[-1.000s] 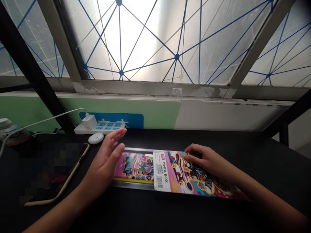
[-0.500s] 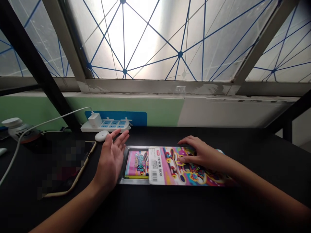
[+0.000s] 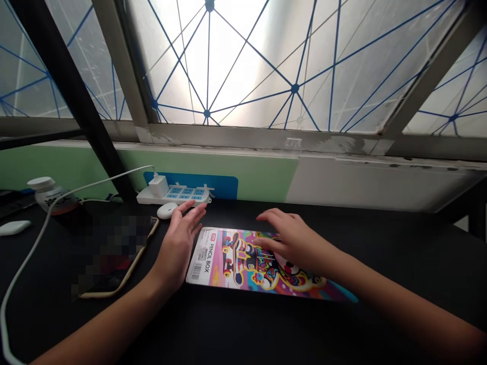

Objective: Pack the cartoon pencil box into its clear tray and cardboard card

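A colourful pencil box [image 3: 243, 263] lies flat on the black desk, its white label end with a barcode to the left. The printed cover spans the box, and the inside does not show. My left hand [image 3: 178, 246] stands on edge at the box's left end, fingers stretched out, palm side towards it. Over the upper middle of the cover is my right hand [image 3: 289, 235], its thumb and fingers apart; whether it presses on the cover I cannot tell. My right hand and forearm hide part of the box's right half.
Left of my left hand lies a phone in a tan-edged case [image 3: 146, 243]. Behind stand a white power strip [image 3: 178, 195] with a plugged-in charger [image 3: 158, 186] and a round white object [image 3: 166, 211]. A white-capped bottle [image 3: 49, 195] and a cable [image 3: 49, 215] are at far left.
The cover has slid left over the metal tray, hiding the small pink pack inside. My right hand has moved left with it. My left hand stays at the left end, and the view has shifted slightly.
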Action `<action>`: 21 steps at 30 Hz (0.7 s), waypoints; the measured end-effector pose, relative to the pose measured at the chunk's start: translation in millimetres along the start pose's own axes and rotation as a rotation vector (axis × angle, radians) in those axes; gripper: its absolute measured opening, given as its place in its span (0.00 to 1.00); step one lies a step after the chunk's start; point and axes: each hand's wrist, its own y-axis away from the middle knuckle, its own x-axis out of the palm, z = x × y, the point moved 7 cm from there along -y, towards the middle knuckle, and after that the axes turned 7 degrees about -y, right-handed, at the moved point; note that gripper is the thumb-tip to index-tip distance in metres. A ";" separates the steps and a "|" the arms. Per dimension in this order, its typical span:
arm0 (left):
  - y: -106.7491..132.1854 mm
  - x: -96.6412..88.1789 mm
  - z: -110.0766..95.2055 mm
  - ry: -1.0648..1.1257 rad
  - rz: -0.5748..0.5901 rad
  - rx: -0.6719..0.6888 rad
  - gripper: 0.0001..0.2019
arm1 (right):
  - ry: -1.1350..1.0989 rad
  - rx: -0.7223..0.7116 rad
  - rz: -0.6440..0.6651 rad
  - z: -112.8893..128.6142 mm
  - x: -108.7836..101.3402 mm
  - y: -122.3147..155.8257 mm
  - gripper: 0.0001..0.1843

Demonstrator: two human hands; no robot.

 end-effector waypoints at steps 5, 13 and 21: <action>-3.1 -7.3 22.0 -0.056 -0.002 -0.226 0.28 | -0.263 0.269 -0.077 -84.5 -20.6 56.2 0.28; -8.0 -7.2 38.2 -0.019 0.007 -0.357 0.31 | -0.661 0.368 0.140 -106.9 10.9 77.5 0.26; -8.3 -10.6 45.6 0.001 -0.030 -0.417 0.29 | -0.771 0.430 0.141 -107.1 12.3 77.5 0.26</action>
